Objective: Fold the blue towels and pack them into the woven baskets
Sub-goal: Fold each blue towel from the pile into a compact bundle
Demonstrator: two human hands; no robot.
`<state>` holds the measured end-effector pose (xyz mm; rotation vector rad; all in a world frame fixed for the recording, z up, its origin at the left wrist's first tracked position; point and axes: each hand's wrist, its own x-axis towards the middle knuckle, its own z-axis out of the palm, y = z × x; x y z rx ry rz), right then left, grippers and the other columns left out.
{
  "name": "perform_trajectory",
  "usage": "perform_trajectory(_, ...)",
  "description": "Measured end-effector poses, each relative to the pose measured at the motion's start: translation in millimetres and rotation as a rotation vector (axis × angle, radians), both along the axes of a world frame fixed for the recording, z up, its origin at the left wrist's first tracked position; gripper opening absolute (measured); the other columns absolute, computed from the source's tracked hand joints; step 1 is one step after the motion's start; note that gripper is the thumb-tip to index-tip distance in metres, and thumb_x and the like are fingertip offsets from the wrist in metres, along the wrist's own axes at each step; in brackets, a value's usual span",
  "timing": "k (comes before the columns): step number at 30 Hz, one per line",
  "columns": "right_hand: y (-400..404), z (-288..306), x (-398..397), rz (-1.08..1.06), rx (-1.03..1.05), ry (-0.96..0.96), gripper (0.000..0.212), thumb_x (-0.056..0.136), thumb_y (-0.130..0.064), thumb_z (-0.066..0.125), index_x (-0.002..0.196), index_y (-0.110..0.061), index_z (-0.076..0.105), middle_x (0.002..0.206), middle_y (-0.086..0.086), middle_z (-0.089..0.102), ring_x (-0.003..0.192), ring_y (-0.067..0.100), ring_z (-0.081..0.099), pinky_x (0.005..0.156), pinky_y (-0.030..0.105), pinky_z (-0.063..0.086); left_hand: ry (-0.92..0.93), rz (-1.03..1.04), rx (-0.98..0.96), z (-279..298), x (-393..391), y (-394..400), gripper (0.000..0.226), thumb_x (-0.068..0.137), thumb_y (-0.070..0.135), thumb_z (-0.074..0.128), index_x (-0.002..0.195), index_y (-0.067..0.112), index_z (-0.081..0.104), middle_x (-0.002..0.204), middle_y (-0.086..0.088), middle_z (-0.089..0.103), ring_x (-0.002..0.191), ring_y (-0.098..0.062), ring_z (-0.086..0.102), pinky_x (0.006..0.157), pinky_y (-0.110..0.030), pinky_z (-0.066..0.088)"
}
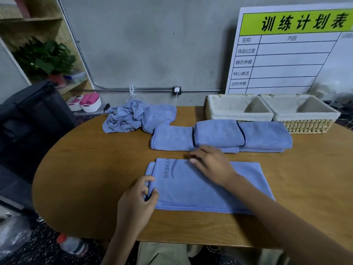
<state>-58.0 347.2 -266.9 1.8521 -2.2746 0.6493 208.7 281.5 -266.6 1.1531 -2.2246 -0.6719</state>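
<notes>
The half-folded blue towel (206, 186) lies flat on the wooden surface (91, 159), long axis running 9 to 3 o'clock — soft terry, stitched hems. Left hand (137, 201) fingers pinch its 9 o'clock edge; right hand (212, 163) rests flat, fingers straight, at its 12 o'clock edge.

2 bare forearms, no sleeves, no rings or watch showing; the left hand (136, 202) and right hand (212, 165) ungloved; khaki trousers (164, 253) below.

Grey concrete wall (152, 44) behind an oval wooden table (95, 159), wooden shelves (38, 20) at left
</notes>
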Motion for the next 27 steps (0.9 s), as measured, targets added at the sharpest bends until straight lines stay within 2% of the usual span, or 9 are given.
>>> perform_trajectory(3,-58.3,7.9,44.0,0.057,0.109,-0.182,0.057,0.092,-0.062,0.035,0.119,-0.024,0.066,0.112,0.003,0.061,0.106,0.027,0.057,0.089,0.044,0.048,0.024,-0.017,0.015,4.0,1.2,0.8,0.02,0.091,0.025,0.066,0.107,0.035,0.059,0.064,0.018,0.055,0.059,-0.011,0.055,0.053,-0.028,0.041)
perform_trajectory(7,-97.7,5.2,67.3,0.093,0.194,-0.35,0.019,0.091,-0.04,0.065,0.092,-0.024,0.072,0.103,-0.005,0.066,0.099,0.016,0.06,0.09,0.045,0.05,0.078,-0.055,0.012,2.8,3.8,2.5,0.022,0.092,0.022,0.068,0.108,0.034,0.06,0.068,0.013,0.055,0.059,-0.013,0.054,0.053,-0.024,0.038)
perform_trajectory(10,-99.5,4.3,58.0,0.117,0.12,-0.589,0.015,0.089,-0.028,0.071,0.076,-0.024,0.068,0.087,-0.009,0.071,0.086,0.009,0.064,0.085,0.038,0.053,0.171,-0.076,0.038,-1.1,4.3,0.3,0.023,0.092,0.021,0.068,0.107,0.037,0.06,0.076,0.007,0.058,0.065,-0.016,0.058,0.058,-0.026,0.043)
perform_trajectory(13,-90.0,20.5,50.5,0.235,-0.059,-0.819,0.015,0.091,-0.016,0.071,0.077,-0.017,0.066,0.071,-0.002,0.06,0.064,0.002,0.052,0.067,0.022,0.045,0.281,-0.056,0.033,1.9,6.9,2.5,0.025,0.091,0.023,0.069,0.101,0.042,0.058,0.079,0.012,0.06,0.072,-0.01,0.06,0.061,-0.017,0.042)
perform_trajectory(15,-88.5,36.4,56.0,0.301,-0.179,-0.86,0.015,0.092,-0.015,0.07,0.078,-0.017,0.067,0.068,0.004,0.059,0.062,0.0,0.049,0.065,0.018,0.041,0.333,-0.002,-0.032,5.9,11.4,4.6,0.019,0.088,0.025,0.068,0.096,0.038,0.059,0.082,0.013,0.062,0.074,-0.006,0.06,0.061,-0.012,0.041)
perform_trajectory(17,-94.8,38.6,66.1,0.306,-0.205,-0.794,0.01,0.091,-0.02,0.072,0.082,-0.014,0.071,0.076,0.007,0.067,0.067,0.004,0.057,0.067,0.022,0.047,0.33,0.046,-0.058,4.3,16.4,1.8,0.017,0.085,0.02,0.068,0.093,0.032,0.06,0.079,0.013,0.063,0.068,-0.008,0.059,0.06,-0.02,0.044)
perform_trajectory(19,-102.8,24.7,77.3,0.254,-0.116,-0.706,0.009,0.09,-0.025,0.072,0.085,-0.019,0.071,0.075,-0.003,0.068,0.07,0.008,0.061,0.069,0.036,0.053,0.224,0.085,-0.023,0.7,21.1,-4.9,0.027,0.084,0.012,0.071,0.089,0.034,0.056,0.073,0.011,0.06,0.063,-0.011,0.057,0.057,-0.031,0.045)
perform_trajectory(21,-105.0,6.9,83.8,0.191,-0.014,-0.636,0.01,0.092,-0.031,0.068,0.091,-0.022,0.07,0.077,-0.009,0.065,0.074,0.009,0.061,0.074,0.044,0.053,0.074,0.113,-0.012,-1.0,23.9,-9.0,0.031,0.082,0.014,0.07,0.085,0.037,0.05,0.064,0.007,0.057,0.058,-0.012,0.055,0.057,-0.03,0.042)
perform_trajectory(27,-42.9,-15.2,40.2,0.064,-0.258,-0.125,0.024,0.099,-0.039,0.049,0.097,-0.023,0.068,0.094,-0.004,0.065,0.085,0.021,0.062,0.072,0.04,0.047,-0.115,0.13,-0.075,-4.1,26.6,-6.9,0.017,0.086,0.018,0.062,0.08,0.028,0.049,0.058,0.003,0.05,0.054,-0.012,0.05,0.054,-0.033,0.043)
